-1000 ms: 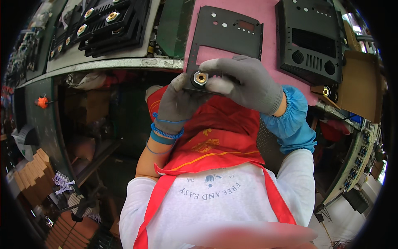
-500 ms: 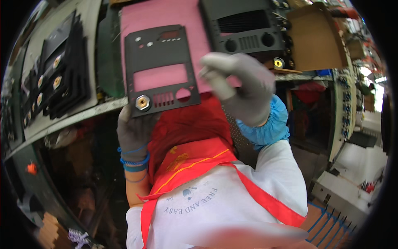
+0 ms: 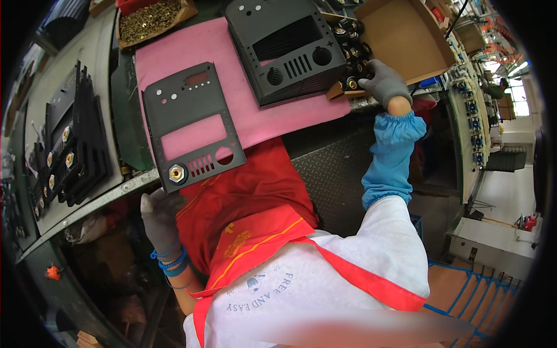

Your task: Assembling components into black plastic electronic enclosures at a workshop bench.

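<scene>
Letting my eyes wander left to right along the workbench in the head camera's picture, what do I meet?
Stack of black panels with brass-centred fittings → single dark panel with one fitting → second stack of dark panels → cluster of black fittings → gloved right hand.

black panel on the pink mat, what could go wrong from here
The black panel juts past the near edge of the pink mat, over the red apron, so a bump from the left hand, close to its near left corner, might tip or shift it.
The right hand is at a loose heap of connectors by the open cardboard; one could get knocked away.
The panel's hex nut may be loose; its tightness cannot be seen.
</scene>
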Motion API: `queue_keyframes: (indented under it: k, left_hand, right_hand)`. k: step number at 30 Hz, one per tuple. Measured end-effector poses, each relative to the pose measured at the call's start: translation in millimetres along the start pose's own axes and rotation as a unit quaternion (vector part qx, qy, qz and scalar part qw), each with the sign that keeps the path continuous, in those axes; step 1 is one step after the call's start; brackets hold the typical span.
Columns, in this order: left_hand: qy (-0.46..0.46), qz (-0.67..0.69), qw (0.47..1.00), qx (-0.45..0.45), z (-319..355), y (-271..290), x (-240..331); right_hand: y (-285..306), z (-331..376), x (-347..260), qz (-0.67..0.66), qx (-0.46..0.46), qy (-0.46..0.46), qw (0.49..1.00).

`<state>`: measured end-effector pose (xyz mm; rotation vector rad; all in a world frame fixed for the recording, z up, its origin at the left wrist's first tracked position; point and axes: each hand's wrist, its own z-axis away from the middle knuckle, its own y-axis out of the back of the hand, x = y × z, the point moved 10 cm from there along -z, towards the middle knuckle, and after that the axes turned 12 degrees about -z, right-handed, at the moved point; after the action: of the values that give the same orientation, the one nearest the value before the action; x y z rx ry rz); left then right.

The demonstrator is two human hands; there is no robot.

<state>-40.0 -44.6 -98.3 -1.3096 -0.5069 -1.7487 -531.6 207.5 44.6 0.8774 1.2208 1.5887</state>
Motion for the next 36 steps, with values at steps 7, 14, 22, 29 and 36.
queue_keyframes:
  k: [7,14,22,29,36]
  left_hand:
    - [-0.241,-0.109,0.940,0.216,51,1,80]
    - [-0.535,-0.431,0.723,0.064,72,-135,173]
    - [-0.487,-0.266,0.830,0.060,53,-110,162]
    - [-0.277,0.113,0.954,-0.032,27,-81,90]
    - [0.048,0.361,0.919,-0.153,8,-97,26]
  right_hand:
    - [76,146,-99,-0.421,0.287,0.373,0.775]
    - [23,194,-218,-0.548,-0.159,0.551,0.609]
    - [-58,199,-243,-0.714,-0.351,0.297,0.528]
    - [-28,245,-248,-0.614,-0.076,0.508,0.598]
    - [-5,306,-263,-0.467,-0.187,0.767,0.397]
